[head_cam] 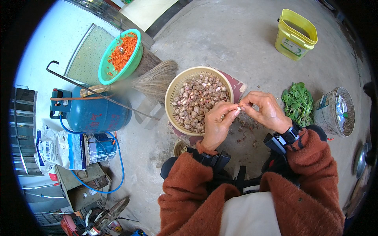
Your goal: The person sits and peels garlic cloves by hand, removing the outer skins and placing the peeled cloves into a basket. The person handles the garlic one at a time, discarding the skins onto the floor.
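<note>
My left hand pinches a small pale garlic clove between thumb and forefinger. The thumb and forefinger of my right hand meet at the clove's other end. Just beyond my left hand is a round beige plastic basket, filled with unpeeled garlic cloves and small bulbs. It rests on a worn dark-red surface. Dry skins lie scattered on the floor beneath my hands. Partly hidden by my left sleeve, a smaller woven-looking basket sits lower down.
Leafy greens and a dirty bucket lie to the right, with a yellow tub farther off. Leftward are a straw broom, a metal hooked rod, a blue gas cylinder and a green basin of chopped red food.
</note>
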`<state>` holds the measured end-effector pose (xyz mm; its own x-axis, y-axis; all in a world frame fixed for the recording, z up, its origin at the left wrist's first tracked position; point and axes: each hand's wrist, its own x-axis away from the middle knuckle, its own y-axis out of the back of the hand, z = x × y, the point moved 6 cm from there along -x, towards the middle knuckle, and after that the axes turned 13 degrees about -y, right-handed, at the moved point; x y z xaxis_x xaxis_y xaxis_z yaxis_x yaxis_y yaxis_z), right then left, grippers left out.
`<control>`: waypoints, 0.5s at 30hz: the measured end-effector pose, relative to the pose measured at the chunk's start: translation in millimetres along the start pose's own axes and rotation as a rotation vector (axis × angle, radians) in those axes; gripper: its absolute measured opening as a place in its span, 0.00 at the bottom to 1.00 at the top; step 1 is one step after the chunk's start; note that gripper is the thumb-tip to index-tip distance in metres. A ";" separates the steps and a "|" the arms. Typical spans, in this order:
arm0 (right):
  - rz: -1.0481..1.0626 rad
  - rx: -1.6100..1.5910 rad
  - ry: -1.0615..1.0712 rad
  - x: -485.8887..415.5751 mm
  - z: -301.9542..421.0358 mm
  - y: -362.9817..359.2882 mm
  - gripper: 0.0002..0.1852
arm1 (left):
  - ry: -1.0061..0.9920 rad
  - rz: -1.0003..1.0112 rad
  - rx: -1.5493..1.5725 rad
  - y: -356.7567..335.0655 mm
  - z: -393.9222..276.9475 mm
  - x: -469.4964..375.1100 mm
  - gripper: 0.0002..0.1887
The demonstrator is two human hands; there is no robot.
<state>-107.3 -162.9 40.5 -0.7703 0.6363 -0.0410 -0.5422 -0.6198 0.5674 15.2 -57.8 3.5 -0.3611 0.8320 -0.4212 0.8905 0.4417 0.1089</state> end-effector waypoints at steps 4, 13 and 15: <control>0.008 -0.008 -0.023 0.9 -0.8 -0.1 0.05 | 0.009 0.019 0.002 -0.7 -1.3 0.5 0.07; 0.052 -0.168 -0.147 0.0 -10.0 -7.9 0.05 | 0.139 0.022 0.175 -1.9 9.4 5.5 0.08; 0.095 -0.254 -0.221 0.0 -14.9 -10.5 0.06 | 0.187 0.012 0.286 -2.5 12.8 6.6 0.08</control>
<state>-106.6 -163.2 22.3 -0.7451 0.6372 0.1969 -0.5593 -0.7578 0.3361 14.2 -57.7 -11.1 -0.3707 0.8955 -0.2463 0.9272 0.3412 -0.1547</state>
